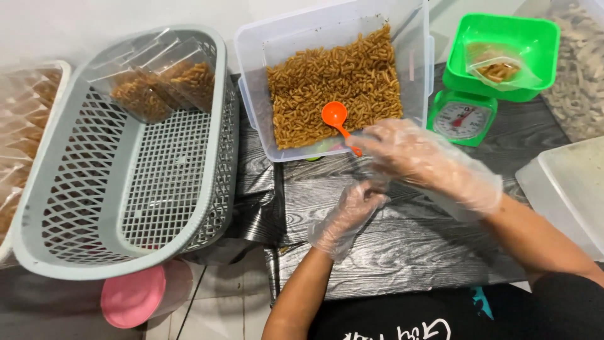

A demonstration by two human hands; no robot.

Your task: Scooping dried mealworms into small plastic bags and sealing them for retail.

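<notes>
Grey plastic lattice basket at the worktop's left edge holds filled snack bags. Gloved left hand is loosely curled, holding nothing; right hand reaches, fingers spread, by the orange plastic scoop in the clear snack tub at the back edge.

Lighting: bright, even, soft, apparently from overhead; shadows faint and short. Glare: pale sheen on the clear tub, on the filled bags in the grey basket, and on the dark wood-grain worktop near the tub's base. Blur: right hand smeared by motion, left hand slightly soft; orange scoop crisp. Edges: wide-angle bending, basket rim bowed; far-left tray and right corners washed and unfocused.
</notes>
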